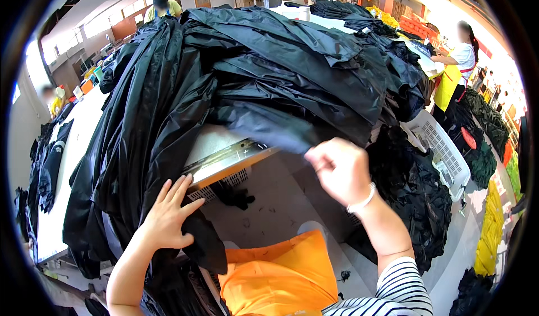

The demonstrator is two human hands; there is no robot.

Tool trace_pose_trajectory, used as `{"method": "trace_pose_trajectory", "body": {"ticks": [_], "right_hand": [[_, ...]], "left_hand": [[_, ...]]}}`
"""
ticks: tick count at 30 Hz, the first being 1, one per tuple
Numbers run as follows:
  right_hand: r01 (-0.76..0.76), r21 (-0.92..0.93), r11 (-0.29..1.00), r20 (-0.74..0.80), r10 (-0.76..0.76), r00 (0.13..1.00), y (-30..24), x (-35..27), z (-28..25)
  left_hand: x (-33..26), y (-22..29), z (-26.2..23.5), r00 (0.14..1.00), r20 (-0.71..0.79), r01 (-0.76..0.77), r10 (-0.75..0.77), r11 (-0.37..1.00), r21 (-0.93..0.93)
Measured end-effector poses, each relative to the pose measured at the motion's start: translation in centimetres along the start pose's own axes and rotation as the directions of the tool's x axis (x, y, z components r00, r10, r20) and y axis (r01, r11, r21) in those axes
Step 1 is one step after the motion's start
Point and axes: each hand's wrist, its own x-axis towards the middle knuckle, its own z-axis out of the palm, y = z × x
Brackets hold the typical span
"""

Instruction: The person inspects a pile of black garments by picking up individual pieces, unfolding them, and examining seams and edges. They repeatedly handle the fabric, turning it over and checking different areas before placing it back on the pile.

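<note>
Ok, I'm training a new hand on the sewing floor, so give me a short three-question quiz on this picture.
1. True or false: the right hand pinches an edge of the black fabric pile.
2. The left hand lies: A) flat on hanging black fabric B) in the white basket C) on the orange cloth.
3. What colour is the wristband?

Key: 1 true; 2 A; 3 white.

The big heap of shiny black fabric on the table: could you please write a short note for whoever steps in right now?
Left hand: open, flat on the shiny black fabric heap where it hangs over the table's near edge.
Right hand: fingers pinching the edge of a black fabric piece at the heap's base.
White perforated plastic basket stands right of the heap, more black fabric below it.
Done: nothing separated yet.
Left: the whole heap.
</note>
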Motion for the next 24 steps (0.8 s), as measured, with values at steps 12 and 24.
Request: {"method": "trace_pose_trajectory", "body": {"ticks": [12,24], "right_hand": [[-0.484,0.592,0.645,0.185,0.475,0.86,-1.8,-6.7,1.2],[-0.115,0.143,0.983,0.186,0.088,0.979,-5.0,-11.3,2.0]], "left_hand": [[5.9,9.4,6.5,0.945,0.26,0.04,-0.197,-0.722,-0.691],[8.7,11.1,5.6,0.933,0.324,0.04,-0.155,-0.852,-0.522]]}}
